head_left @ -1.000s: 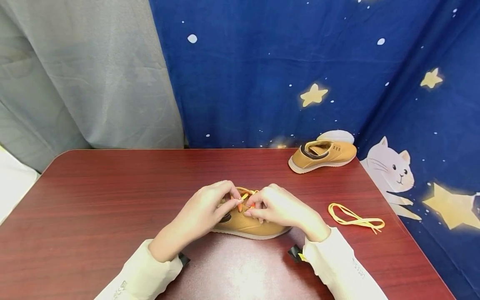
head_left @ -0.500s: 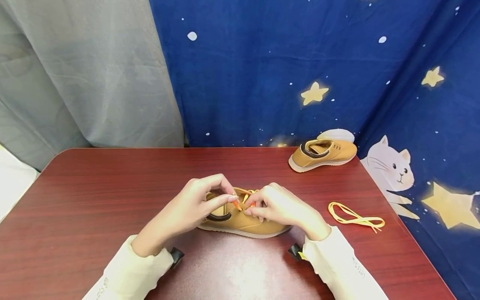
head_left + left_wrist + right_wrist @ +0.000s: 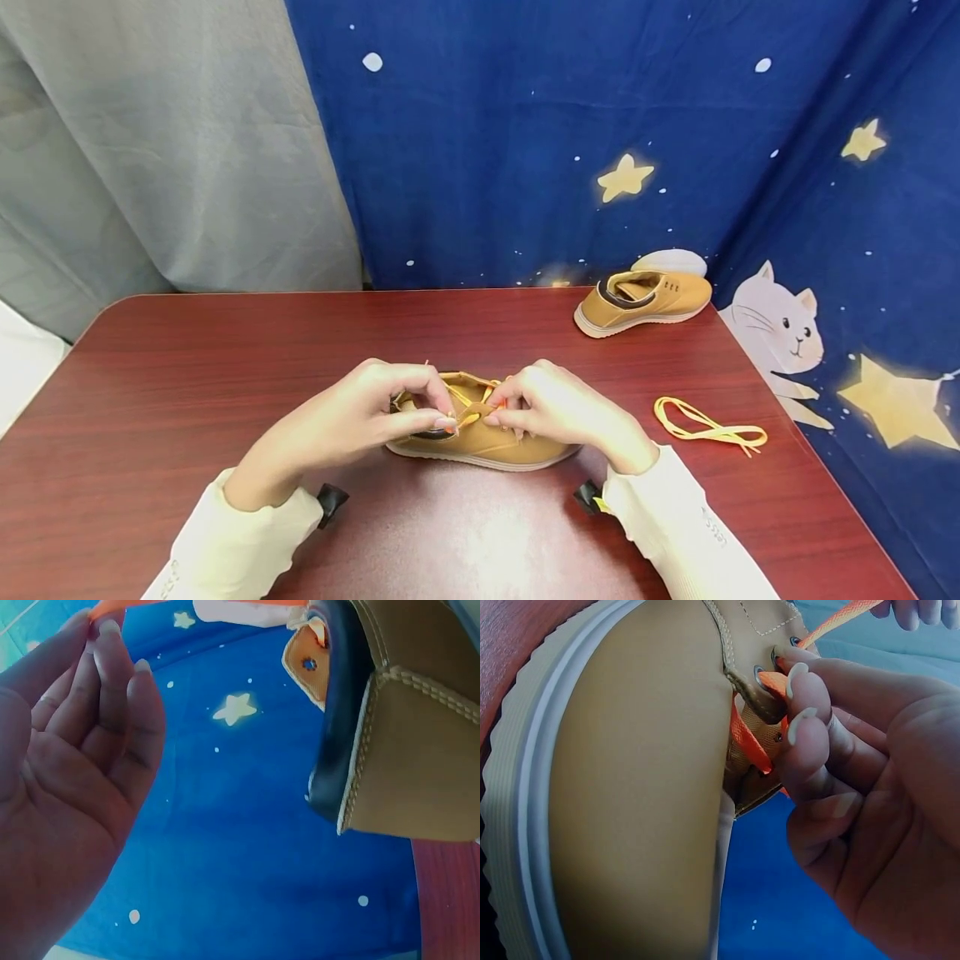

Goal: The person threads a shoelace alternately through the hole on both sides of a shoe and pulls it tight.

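Note:
A tan shoe (image 3: 513,452) with a pale sole stands on the table between the hands, its toe to the right. My left hand (image 3: 382,408) pinches an orange-yellow shoelace (image 3: 840,621) between thumb and fingertips, at the shoe's opening. The lace runs taut from an eyelet to that hand. My right hand (image 3: 558,408) pinches the shoe's eyelet flap (image 3: 761,705), its fingertips right by the eyelets and a short loop of lace. In the right wrist view, more lace crosses the tongue below the flap. The fingers partly hide the eyelets.
A second tan shoe (image 3: 643,300), with no lace in its visible eyelets, stands at the table's back right. A folded yellow shoelace (image 3: 708,427) lies to the right of my right hand. Behind the red-brown table (image 3: 225,350) hang grey and blue star-patterned curtains (image 3: 480,167).
My left hand has moved left, away from the eyelets, drawing the lace through. The right hand stays at the flap. The head view has shifted slightly.

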